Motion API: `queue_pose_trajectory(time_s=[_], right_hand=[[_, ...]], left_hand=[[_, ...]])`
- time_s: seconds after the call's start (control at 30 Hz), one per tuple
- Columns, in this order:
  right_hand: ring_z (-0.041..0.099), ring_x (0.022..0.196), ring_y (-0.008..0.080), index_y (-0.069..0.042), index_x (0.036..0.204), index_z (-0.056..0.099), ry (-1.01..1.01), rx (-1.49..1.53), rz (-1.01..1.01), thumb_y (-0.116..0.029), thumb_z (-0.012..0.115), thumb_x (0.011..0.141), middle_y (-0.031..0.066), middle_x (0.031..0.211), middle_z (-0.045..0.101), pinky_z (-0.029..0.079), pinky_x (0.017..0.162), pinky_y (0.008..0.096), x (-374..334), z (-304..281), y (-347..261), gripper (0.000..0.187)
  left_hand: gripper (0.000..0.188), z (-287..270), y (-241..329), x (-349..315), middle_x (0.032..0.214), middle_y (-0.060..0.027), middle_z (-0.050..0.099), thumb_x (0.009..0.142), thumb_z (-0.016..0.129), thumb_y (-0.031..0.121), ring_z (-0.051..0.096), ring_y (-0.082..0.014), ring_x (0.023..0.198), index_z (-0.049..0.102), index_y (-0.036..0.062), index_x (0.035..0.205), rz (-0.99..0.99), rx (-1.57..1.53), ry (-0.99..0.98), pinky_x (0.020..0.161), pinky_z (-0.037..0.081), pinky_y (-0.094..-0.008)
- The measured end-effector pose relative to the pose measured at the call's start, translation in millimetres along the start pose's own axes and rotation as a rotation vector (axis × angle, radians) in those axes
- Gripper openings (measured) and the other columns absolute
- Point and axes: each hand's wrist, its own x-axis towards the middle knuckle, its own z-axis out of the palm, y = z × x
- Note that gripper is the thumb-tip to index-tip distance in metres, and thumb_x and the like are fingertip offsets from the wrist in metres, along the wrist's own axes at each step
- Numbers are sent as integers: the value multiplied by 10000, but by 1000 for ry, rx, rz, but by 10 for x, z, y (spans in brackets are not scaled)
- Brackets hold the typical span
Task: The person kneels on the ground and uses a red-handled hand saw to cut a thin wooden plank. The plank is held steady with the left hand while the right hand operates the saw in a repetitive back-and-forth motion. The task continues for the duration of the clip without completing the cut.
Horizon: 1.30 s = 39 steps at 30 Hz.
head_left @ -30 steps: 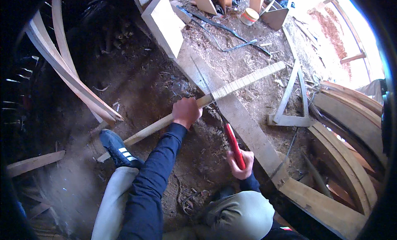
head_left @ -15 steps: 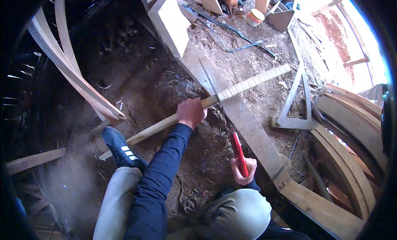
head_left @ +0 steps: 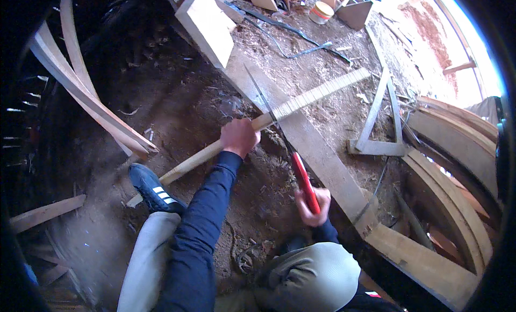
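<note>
Wooden strip (head_left: 325, 93): far part lined, near part plain

Posn: your strip lies slantwise over the heavy beam (head_left: 328, 161), far end projecting past it on the R, near end low on the L, where your shoe (head_left: 153, 189) hides a short length. Whether the shoe bears down on it: can't tell.

Hands: your L hand (head_left: 240, 136) is wrapped round the strip, just L of the saw blade (head_left: 259, 92). Your R hand (head_left: 313, 207) is closed round the saw's red handle (head_left: 302, 174).

Done: close-set cross-lines run from abt. the blade out to the far end; prob. saw cuts, in my judgement. Depth n/a at this res. Strip reads as one pc., no part severed.

Outstanding: visible length btwn blade and shoe shows no such lines, save what your L hand covers. Blade sits across the strip at the border btwn lined and plain wood; teeth in or merely on the surface, can't confirm.

Assessment: row looks well advanced; qty. remaining can't be judged from this view.
</note>
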Motion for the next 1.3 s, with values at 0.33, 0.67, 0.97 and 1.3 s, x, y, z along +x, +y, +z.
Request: queue_pose_trajectory(time_s=[0.33,0.67,0.97,1.3], right_hand=[[408,390,128,-48,615,517,18,119,1,-52,663,780,59,479,398,352,424,293,-384,18,81,220],[438,385,116,-54,643,561,48,36,-30,-69,660,773,24,471,430,368,425,278,-149,69,189,163],[466,389,167,-51,646,562,-62,-37,-38,-53,659,767,60,486,457,388,438,297,-220,-53,45,155],[428,436,113,-41,631,500,-2,31,-34,-85,669,797,43,505,420,350,446,295,89,247,160,241]], left_hand=[[276,37,-6,29,778,-171,694,724,705,358,696,-349,744,724,90,786,23,25,11,707,569,-437],[278,21,76,14,758,-158,689,707,715,368,693,-336,710,712,94,752,40,15,53,673,566,-447],[259,6,-1,6,755,-163,692,721,709,355,694,-339,704,721,102,774,32,0,-14,666,565,-448],[280,46,-133,-8,786,-169,688,744,663,361,686,-361,729,699,98,835,36,15,-31,655,557,-478]])
